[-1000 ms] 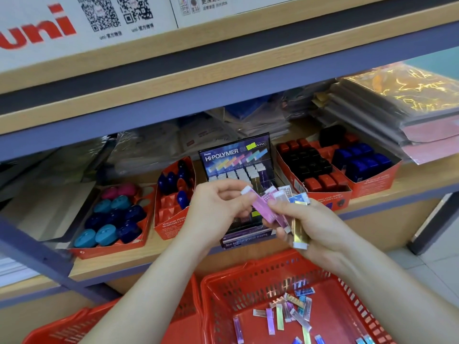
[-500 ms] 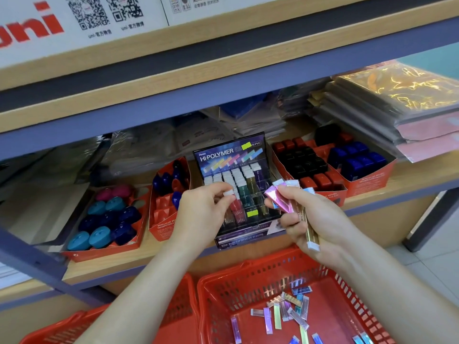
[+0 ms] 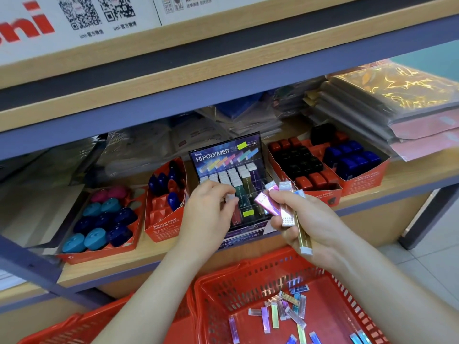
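Observation:
A black Hi-Polymer display box (image 3: 227, 155) of slim stick erasers stands on the middle shelf. My left hand (image 3: 208, 214) is at the front rows of the box, its fingertips pinching the white top of one eraser (image 3: 231, 197) standing in a slot. My right hand (image 3: 313, 224) hovers just right of the box and grips a bundle of several shiny erasers (image 3: 283, 207), pink, silver and gold, fanned upward. Below, a red basket (image 3: 347, 301) holds several loose erasers (image 3: 280, 311).
Red trays of pencil sharpeners sit on the shelf: teal and navy ones (image 3: 99, 219) at left, blue ones (image 3: 169, 192) beside the box, black, red and blue ones (image 3: 320, 165) at right. Stacked plastic-wrapped packs (image 3: 387, 103) lie far right. A second red basket (image 3: 74, 328) is lower left.
My left hand left the bundle and reached down into the display box with an eraser. My right hand stayed beside the box, still holding the bundle.

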The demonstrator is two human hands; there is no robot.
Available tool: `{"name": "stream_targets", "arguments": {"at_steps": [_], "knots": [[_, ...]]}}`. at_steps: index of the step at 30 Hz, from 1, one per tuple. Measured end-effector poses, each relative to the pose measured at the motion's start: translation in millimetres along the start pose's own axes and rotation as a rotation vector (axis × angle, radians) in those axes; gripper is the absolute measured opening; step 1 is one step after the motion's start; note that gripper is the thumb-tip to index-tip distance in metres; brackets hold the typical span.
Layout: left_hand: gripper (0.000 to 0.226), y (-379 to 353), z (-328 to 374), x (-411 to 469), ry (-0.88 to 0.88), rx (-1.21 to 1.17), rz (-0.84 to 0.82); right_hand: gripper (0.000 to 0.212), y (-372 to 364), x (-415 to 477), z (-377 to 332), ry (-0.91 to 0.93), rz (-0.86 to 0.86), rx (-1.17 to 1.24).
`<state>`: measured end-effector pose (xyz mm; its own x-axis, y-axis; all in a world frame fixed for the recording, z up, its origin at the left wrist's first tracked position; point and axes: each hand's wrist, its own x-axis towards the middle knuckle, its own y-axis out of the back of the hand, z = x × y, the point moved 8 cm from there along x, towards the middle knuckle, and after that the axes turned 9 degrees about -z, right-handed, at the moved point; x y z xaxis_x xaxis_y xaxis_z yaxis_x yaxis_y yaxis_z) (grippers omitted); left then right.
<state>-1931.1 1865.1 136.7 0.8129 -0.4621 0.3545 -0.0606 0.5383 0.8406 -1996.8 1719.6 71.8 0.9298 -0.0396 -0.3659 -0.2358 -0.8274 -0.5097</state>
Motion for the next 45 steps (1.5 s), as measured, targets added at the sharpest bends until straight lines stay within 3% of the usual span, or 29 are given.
{"name": "stream_targets", "arguments": {"at_steps": [5,12,14,17,23,31,33,37,45], "knots": [[0.014,-20.1,5.4,-20.2,0.345,-0.782,-0.200,0.015,-7.9,-4.0,2.6,0.032,-0.037,-0.090],[0.005,-23.9,-6.2,-28.3,0.460,-1.049,-0.181,0.026,-7.8,-4.7,3.7,0.027,0.012,-0.131],[0.003,-6.2,-14.3,-24.0,0.444,-1.054,-0.067,0.021,-3.3,-5.7,2.4,0.024,0.038,-0.097],[0.008,24.0,-26.3,-14.8,0.388,-0.841,0.060,0.017,5.7,-8.1,-1.0,0.027,0.087,-0.032],[0.018,22.7,-30.6,-9.0,0.290,-0.414,0.035,0.017,5.1,-4.5,-1.6,0.018,0.061,-0.022],[0.017,22.6,-14.6,-1.0,0.149,-0.206,0.020,0.013,3.9,-5.4,-1.9,0.029,0.047,0.012],[0.012,25.8,-19.8,-1.5,0.232,-0.303,0.049,0.011,3.1,-4.9,-2.6,0.042,0.039,-0.004],[0.013,7.0,-14.4,-16.7,0.429,-0.948,0.055,0.009,-3.9,-0.5,-1.7,0.068,-0.028,-0.077],[0.008,-21.0,15.8,-31.8,0.394,-0.862,-0.057,0.013,3.1,2.4,-13.1,0.184,-0.039,-0.284]]}}
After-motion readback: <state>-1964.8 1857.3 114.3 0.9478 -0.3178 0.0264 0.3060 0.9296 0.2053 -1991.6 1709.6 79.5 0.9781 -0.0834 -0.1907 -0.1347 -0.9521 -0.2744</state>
